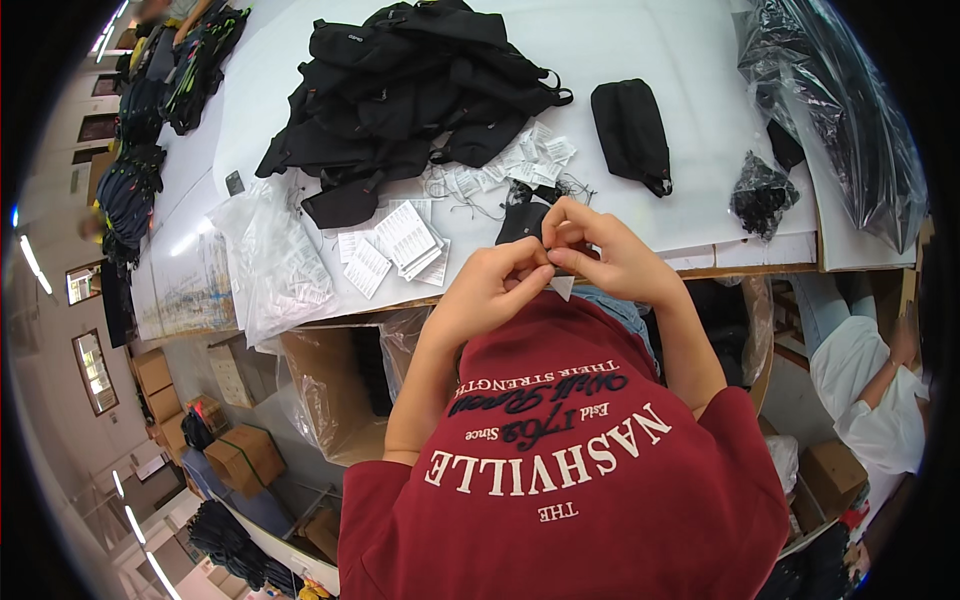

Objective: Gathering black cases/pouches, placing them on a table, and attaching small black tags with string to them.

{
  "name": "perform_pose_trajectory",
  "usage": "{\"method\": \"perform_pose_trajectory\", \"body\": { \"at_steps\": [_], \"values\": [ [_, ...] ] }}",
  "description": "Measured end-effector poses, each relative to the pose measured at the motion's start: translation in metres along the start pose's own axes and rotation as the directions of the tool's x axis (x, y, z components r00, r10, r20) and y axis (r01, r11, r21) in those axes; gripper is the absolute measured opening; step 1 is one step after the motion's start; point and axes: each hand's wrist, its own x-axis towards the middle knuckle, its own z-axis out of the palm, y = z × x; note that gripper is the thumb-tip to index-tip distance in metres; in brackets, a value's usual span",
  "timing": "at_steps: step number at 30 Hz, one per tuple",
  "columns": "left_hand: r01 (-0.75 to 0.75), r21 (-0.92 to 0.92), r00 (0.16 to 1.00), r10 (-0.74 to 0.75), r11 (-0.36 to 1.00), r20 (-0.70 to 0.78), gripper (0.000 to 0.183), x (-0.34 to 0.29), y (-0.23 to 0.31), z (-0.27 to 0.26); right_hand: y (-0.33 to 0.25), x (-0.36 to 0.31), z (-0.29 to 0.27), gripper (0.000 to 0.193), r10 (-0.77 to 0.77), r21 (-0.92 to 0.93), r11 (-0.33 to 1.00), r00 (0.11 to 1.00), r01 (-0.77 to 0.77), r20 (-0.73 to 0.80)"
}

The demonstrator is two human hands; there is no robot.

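Note:
At the near table edge, my left hand [503,283] and my right hand [605,252] meet with their fingers pinched together. What lies between the fingertips is small, dark and mostly hidden. Just below them shows the corner of a white paper tag [562,288]; I cannot tell which hand grips it. A small black pouch [521,222] lies right behind the fingers, partly covered by them. Beyond it are loose white tags [500,172] with black strings. To the left is a stack of printed white cards [405,238].
A large heap of black pouches [400,95] covers the table's back middle, and one black pouch [631,135] lies apart to its right. A clear plastic bag of tags [275,265] hangs over the front edge. Bagged black goods [840,110] lie far right; another person [870,385] is beside them.

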Motion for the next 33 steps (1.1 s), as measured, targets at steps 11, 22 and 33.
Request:
{"method": "perform_pose_trajectory", "body": {
  "at_steps": [11, 22, 33],
  "values": [
    [0.100, -0.035, 0.967, -0.089, 0.994, 0.241, 0.015, 0.001, -0.002, -0.010, -0.003, -0.003, -0.001, 0.011, 0.064, -0.042, 0.997, 0.988, -0.058, 0.141],
    [0.048, -0.272, 0.995, -0.023, 0.961, 0.097, 0.015, 0.002, -0.003, -0.009, 0.007, -0.001, 0.014, 0.011, -0.016, 0.131, 0.991, 0.994, 0.030, -0.104],
    [-0.044, -0.438, 0.999, 0.030, 0.898, -0.038, 0.015, 0.005, -0.024, -0.006, 0.009, -0.003, 0.034, 0.013, -0.040, 0.259, 0.960, 0.970, 0.103, -0.239]
  ]
}}
